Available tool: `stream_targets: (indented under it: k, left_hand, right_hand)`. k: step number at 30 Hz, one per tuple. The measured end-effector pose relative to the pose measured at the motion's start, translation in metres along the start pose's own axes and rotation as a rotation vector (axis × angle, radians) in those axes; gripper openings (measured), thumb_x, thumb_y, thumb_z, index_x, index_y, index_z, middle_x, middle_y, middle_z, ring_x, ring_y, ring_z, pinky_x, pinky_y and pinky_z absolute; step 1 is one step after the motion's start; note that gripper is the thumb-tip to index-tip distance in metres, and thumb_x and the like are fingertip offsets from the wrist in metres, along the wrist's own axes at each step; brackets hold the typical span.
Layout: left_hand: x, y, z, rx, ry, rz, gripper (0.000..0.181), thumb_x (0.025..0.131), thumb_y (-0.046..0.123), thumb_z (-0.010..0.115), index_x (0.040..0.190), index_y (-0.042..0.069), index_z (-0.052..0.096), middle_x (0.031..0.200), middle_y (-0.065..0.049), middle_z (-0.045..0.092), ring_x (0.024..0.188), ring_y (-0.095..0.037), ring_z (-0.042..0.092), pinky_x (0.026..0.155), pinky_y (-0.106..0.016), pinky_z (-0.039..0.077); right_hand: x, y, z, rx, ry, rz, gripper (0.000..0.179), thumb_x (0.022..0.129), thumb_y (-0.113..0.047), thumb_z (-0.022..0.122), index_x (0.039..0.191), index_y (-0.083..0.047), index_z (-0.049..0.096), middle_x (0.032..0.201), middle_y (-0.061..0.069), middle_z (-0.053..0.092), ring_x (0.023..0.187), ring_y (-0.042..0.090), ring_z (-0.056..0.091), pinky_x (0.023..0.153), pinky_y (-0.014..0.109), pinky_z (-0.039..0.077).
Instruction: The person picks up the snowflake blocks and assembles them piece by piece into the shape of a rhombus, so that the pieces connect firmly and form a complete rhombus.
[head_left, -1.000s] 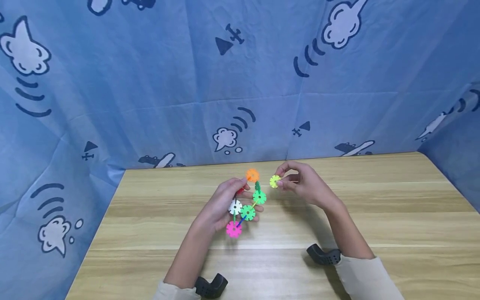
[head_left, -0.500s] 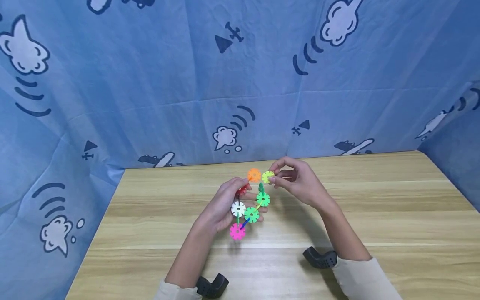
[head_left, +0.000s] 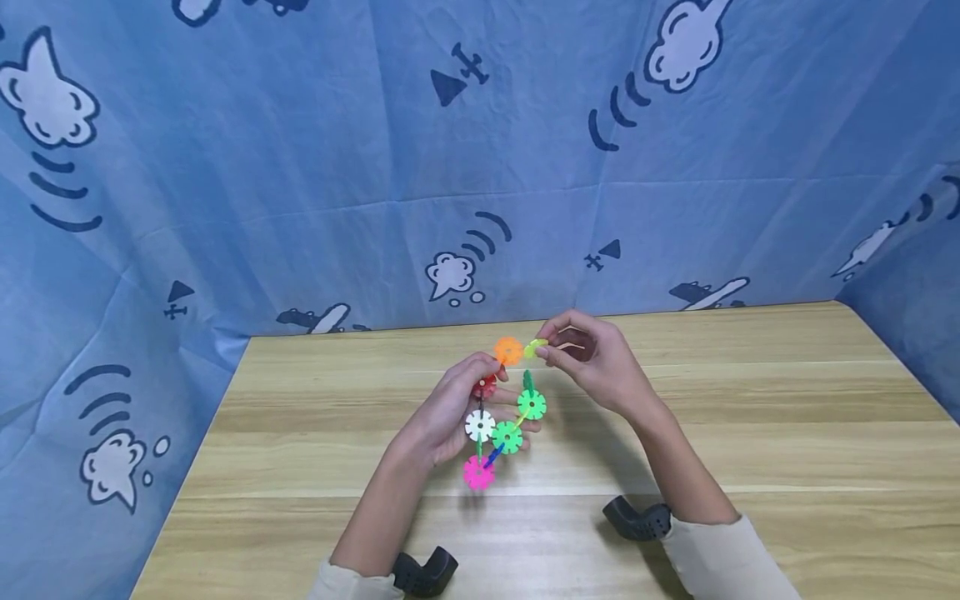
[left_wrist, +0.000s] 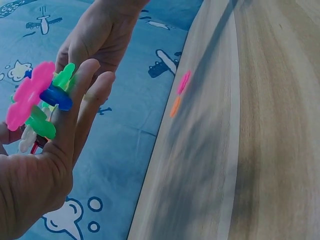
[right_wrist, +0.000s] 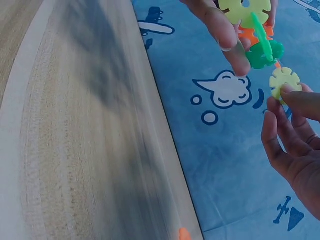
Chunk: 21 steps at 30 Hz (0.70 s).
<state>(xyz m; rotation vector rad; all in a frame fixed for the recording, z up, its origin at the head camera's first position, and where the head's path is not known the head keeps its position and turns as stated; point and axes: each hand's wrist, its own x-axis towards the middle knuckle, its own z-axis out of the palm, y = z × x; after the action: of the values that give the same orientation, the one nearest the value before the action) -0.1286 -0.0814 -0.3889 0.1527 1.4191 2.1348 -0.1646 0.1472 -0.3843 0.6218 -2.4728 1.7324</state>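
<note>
In the head view my left hand (head_left: 452,406) pinches a chain of plastic snowflake discs between thumb and finger near its upper end. The chain runs from an orange disc (head_left: 508,351) past a red disc (head_left: 483,385), a white disc (head_left: 480,425) and a pink disc (head_left: 478,472), then up through green discs (head_left: 507,437). My right hand (head_left: 592,354) pinches a yellow snowflake disc (right_wrist: 284,84) by its edge, beside the orange disc and above the chain's dark green end piece (head_left: 528,382). The left hand's other fingers (left_wrist: 90,105) extend behind the chain.
A wooden table (head_left: 300,467) lies beneath both hands, ending at a blue printed cloth (head_left: 337,167). Small pink (left_wrist: 184,82) and orange (left_wrist: 175,106) pieces lie near its back edge in the left wrist view. Black wrist mounts (head_left: 637,518) stick out from both forearms.
My right hand has moved left and slightly up, bringing the yellow disc close to the orange one and turning it nearly edge-on. The chain's lower part has shifted slightly right and down.
</note>
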Motion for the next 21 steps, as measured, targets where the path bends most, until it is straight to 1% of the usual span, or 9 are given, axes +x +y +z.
stream_targets:
  k: [4,7,8,11,12,15,18,19,21]
  left_hand:
    - [0.001,0.000,0.001,-0.003,-0.042,-0.020,0.020,0.112,0.024,0.035,0.105,0.008,0.045,0.087,-0.012,0.060,0.101,-0.055,0.076,0.074,-0.047,0.069]
    - [0.001,0.001,0.001,0.007,-0.051,-0.025,0.021,0.112,0.025,0.035,0.106,0.007,0.045,0.094,-0.015,0.065,0.106,-0.059,0.073,0.077,-0.052,0.068]
    - [0.001,0.001,0.001,0.010,-0.050,-0.024,0.021,0.112,0.024,0.035,0.107,0.006,0.045,0.095,-0.015,0.064,0.105,-0.059,0.073,0.077,-0.051,0.068]
    - [0.001,0.001,0.001,0.045,-0.032,-0.008,0.024,0.113,0.023,0.034,0.119,0.003,0.047,0.103,-0.013,0.062,0.096,-0.043,0.081,0.077,-0.042,0.069]
    - [0.001,0.001,0.001,0.046,-0.027,-0.008,0.026,0.113,0.023,0.034,0.121,0.002,0.047,0.101,-0.011,0.059,0.088,-0.031,0.081,0.077,-0.038,0.069]
    - [0.000,0.001,0.002,0.063,0.006,-0.015,0.032,0.115,0.026,0.033,0.128,0.000,0.048,0.104,-0.009,0.061,0.072,-0.013,0.077,0.070,-0.029,0.068]
    - [0.001,0.001,0.004,0.022,0.015,-0.049,0.038,0.117,0.033,0.030,0.129,0.001,0.047,0.102,-0.012,0.064,0.066,-0.016,0.077,0.068,-0.034,0.069]
    - [0.002,0.001,0.004,0.012,0.015,-0.055,0.040,0.118,0.034,0.029,0.130,0.001,0.047,0.104,-0.014,0.065,0.067,-0.022,0.079,0.068,-0.039,0.069]
    - [0.002,0.001,0.004,0.000,0.019,-0.068,0.042,0.118,0.036,0.027,0.131,0.001,0.046,0.101,-0.013,0.065,0.068,-0.024,0.080,0.070,-0.043,0.069]
  right_hand:
    - [0.000,-0.002,0.000,-0.016,0.019,-0.029,0.016,0.094,0.007,0.077,0.108,0.004,0.070,0.107,0.020,0.073,0.094,0.008,0.074,0.084,0.021,0.065]
    - [0.000,-0.001,0.001,-0.046,0.038,-0.068,0.016,0.093,0.008,0.078,0.106,0.003,0.071,0.103,0.019,0.075,0.091,0.007,0.073,0.081,0.019,0.064]
    - [0.000,-0.001,0.002,-0.053,0.046,-0.086,0.016,0.092,0.009,0.078,0.106,0.002,0.072,0.102,0.018,0.075,0.090,0.006,0.073,0.081,0.018,0.064]
    - [-0.001,0.000,0.005,-0.065,0.059,-0.144,0.018,0.090,0.012,0.079,0.104,0.002,0.075,0.100,0.016,0.076,0.087,0.004,0.072,0.080,0.018,0.063]
    - [-0.001,0.000,0.007,-0.067,0.059,-0.161,0.019,0.089,0.013,0.079,0.104,0.001,0.075,0.100,0.016,0.077,0.087,0.004,0.072,0.080,0.018,0.063]
    - [-0.001,0.000,0.013,-0.062,0.051,-0.192,0.018,0.089,0.013,0.079,0.103,0.001,0.077,0.101,0.016,0.077,0.090,0.003,0.072,0.085,0.019,0.064]
    - [-0.002,0.000,0.017,-0.053,0.051,-0.192,0.017,0.089,0.013,0.078,0.102,0.001,0.077,0.100,0.016,0.077,0.091,0.003,0.071,0.085,0.018,0.064]
    - [-0.002,-0.001,0.018,-0.044,0.055,-0.188,0.017,0.089,0.013,0.078,0.101,0.002,0.077,0.100,0.016,0.077,0.090,0.004,0.071,0.085,0.019,0.064]
    - [-0.002,-0.001,0.020,-0.040,0.068,-0.183,0.016,0.089,0.013,0.078,0.100,0.002,0.077,0.099,0.016,0.077,0.090,0.004,0.071,0.085,0.018,0.064]
